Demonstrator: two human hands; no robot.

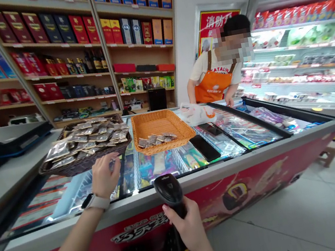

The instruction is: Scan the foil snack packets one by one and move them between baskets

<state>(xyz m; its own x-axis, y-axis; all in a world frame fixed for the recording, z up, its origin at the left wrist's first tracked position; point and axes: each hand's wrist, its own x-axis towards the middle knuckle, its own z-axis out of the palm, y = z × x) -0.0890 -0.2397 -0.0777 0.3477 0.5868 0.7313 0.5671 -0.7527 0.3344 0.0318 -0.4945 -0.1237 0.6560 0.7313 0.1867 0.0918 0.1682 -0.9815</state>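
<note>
My right hand [190, 225] is wrapped around the handle of a black barcode scanner [168, 190], whose head points away from me over the freezer's front edge. My left hand [106, 175], with a watch on its wrist, is at the front of a dark woven basket [85, 165]. Its fingers curl toward the thumb, and what lies between them is too small to make out. Many small clear packets [85, 138] with dark contents fill that basket. To its right sits an orange-brown woven basket [160, 120] with several similar packets [157, 139] along its near side.
Both baskets rest on a glass-topped chest freezer [197, 183]. A black phone [205, 147] and a plastic bag [196, 114] lie on its glass. Across it, a person in an orange apron [214, 85] leans over. A flat black-edged device [4, 141] stands left; stocked shelves line the back.
</note>
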